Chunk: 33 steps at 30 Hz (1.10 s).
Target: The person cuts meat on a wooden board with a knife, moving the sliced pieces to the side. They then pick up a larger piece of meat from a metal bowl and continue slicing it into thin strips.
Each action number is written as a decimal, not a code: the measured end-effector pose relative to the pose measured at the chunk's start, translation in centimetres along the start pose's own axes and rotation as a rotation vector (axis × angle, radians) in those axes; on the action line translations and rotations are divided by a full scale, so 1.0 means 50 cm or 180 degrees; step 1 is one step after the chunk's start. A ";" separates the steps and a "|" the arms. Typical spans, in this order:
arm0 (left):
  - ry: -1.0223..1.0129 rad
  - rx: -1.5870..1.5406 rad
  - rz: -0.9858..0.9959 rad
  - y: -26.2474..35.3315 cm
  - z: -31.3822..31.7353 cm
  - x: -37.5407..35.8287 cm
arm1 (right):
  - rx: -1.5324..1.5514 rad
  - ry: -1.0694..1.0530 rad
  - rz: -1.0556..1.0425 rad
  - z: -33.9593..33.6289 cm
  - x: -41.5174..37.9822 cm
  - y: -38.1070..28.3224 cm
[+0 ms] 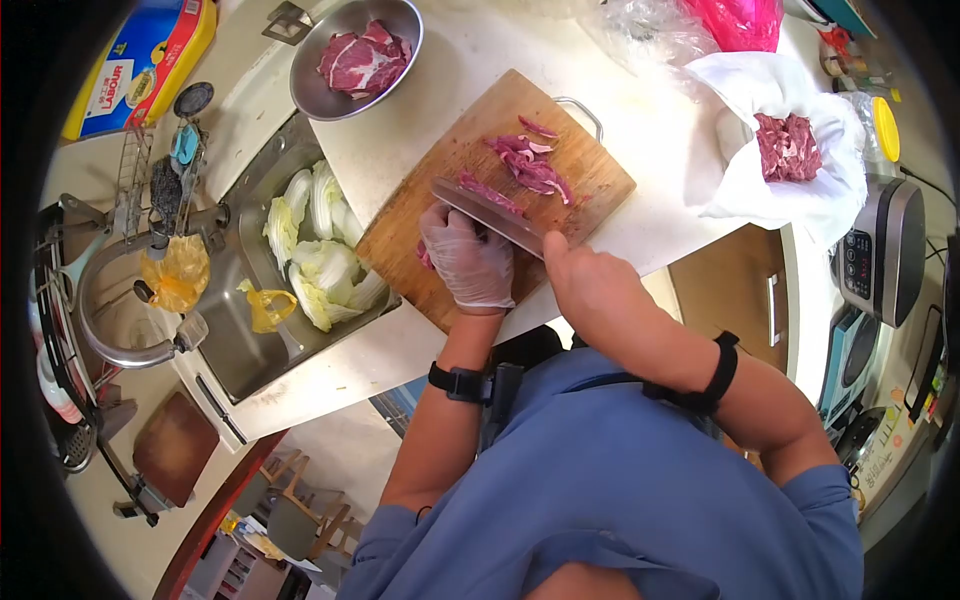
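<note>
My right hand (590,280), bare, is wrapped round the handle end of a knife (490,217), whose blade points up and left over a wooden cutting board (590,165). Beside the blade, my left hand (468,258) wears a clear glove; its fingers are bent down on meat that they and the knife largely hide. A strip of red meat (490,192) lies along the far side of the blade. Further up the board is a small pile of cut meat slices (530,165). A bit of meat shows left of the gloved hand.
A steel bowl (298,75) with a large meat piece stands at the board's upper left. Cabbage pieces (325,270) lie in the sink (232,345) at left. To the right, a white bag (735,85) holds more meat, near a small appliance (885,250). Plastic bags lie at the top.
</note>
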<state>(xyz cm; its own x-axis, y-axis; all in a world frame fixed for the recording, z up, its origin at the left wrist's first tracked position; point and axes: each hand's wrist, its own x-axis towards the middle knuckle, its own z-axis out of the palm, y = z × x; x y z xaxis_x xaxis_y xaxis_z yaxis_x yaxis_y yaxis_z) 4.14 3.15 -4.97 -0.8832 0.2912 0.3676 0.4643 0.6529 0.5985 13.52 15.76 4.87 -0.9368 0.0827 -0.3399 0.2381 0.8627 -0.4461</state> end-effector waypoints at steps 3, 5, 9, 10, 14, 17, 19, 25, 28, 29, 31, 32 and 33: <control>0.0018 -0.0036 0.0102 -0.008 0.008 0.000 | 0.0022 -0.0259 0.0250 -0.010 -0.027 -0.003; 0.0093 -0.0164 0.0129 -0.017 0.017 -0.001 | -0.0001 -0.0374 0.0288 -0.007 -0.017 0.002; 0.0038 -0.0287 -0.0045 -0.008 0.013 0.005 | 0.0503 0.0216 -0.0186 0.024 0.083 -0.020; 0.0013 -0.0366 -0.0091 -0.007 0.012 0.005 | 0.0505 0.0311 -0.0182 0.026 0.095 -0.027; 0.0066 -0.0152 -0.0015 -0.010 0.018 0.004 | 0.0517 0.0087 0.0176 0.022 0.034 0.000; 0.0028 0.0014 -0.0048 -0.004 0.014 0.004 | 0.0190 -0.0203 0.0377 0.025 0.025 0.010; -0.0047 -0.0059 -0.0152 -0.005 0.010 0.007 | 0.0618 0.0417 -0.0284 0.047 0.109 0.008; 0.0178 0.0033 0.0073 -0.009 0.023 0.012 | 0.0460 -0.0052 0.0145 0.021 0.050 0.024; 0.0047 -0.0042 0.0023 -0.003 0.009 0.004 | 0.0525 -0.0063 0.0042 0.036 0.076 0.017; 0.0037 -0.0032 0.0057 -0.002 0.008 0.011 | 0.0668 0.0306 -0.0200 0.041 0.105 0.011; -0.0001 -0.0119 0.0096 -0.001 0.004 0.012 | 0.0693 0.0372 -0.0246 0.047 0.144 -0.003; -0.0040 -0.0203 0.0125 -0.002 0.005 0.013 | 0.0716 0.0428 -0.0295 0.044 0.154 -0.002; -0.0039 -0.0223 0.0159 -0.008 0.012 0.009 | 0.0710 0.0464 -0.0279 0.035 0.154 0.010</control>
<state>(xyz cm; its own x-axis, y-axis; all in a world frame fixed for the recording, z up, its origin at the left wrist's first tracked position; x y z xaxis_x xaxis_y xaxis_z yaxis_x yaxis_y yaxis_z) 3.50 3.46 -5.46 -0.8593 0.3311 0.3898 0.5110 0.5869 0.6280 6.88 15.95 0.61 -0.9795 0.0974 -0.1765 0.1898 0.7399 -0.6454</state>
